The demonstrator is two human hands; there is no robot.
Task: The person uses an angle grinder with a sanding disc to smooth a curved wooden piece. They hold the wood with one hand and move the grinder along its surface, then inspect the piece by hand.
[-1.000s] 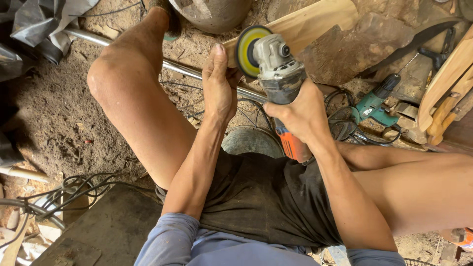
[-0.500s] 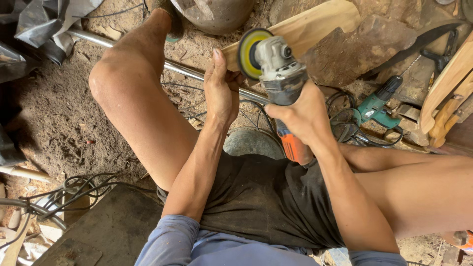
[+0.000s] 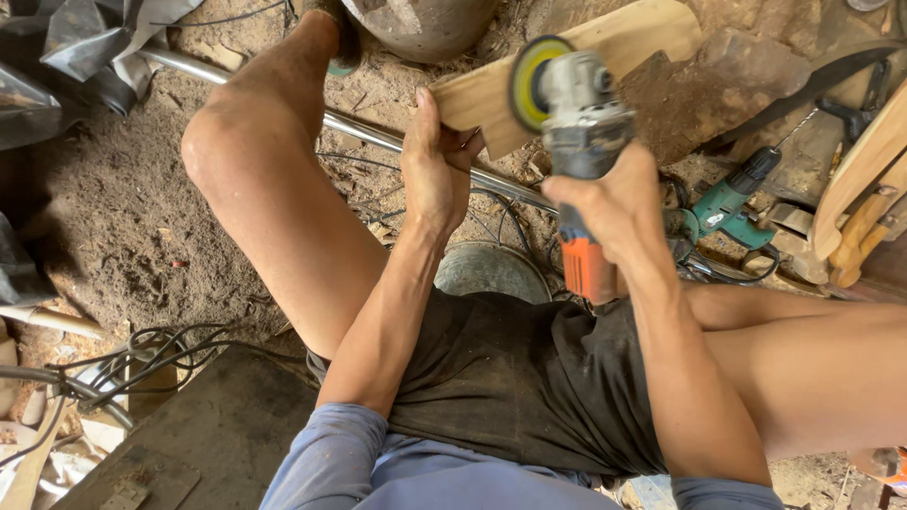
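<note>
My left hand point(image 3: 437, 165) grips the near end of a flat wooden board point(image 3: 605, 52) that runs up and to the right. My right hand point(image 3: 614, 203) is wrapped around the body of an angle grinder point(image 3: 578, 132) with a grey head and an orange rear. Its yellow-rimmed sanding disc point(image 3: 529, 83) rests against the edge of the board, just right of my left hand. I sit on the ground with my bare left leg point(image 3: 274, 179) stretched forward.
A metal pipe point(image 3: 378, 132) lies across the dirt under the board. A green power drill point(image 3: 732, 203) and curved wooden pieces point(image 3: 864, 189) lie at the right. Black cables point(image 3: 142, 354) coil at the lower left, a round metal lid point(image 3: 491, 269) sits between my legs.
The grinder's disc has shifted slightly toward the board's edge. Both hands keep their grips; the view has moved only a little.
</note>
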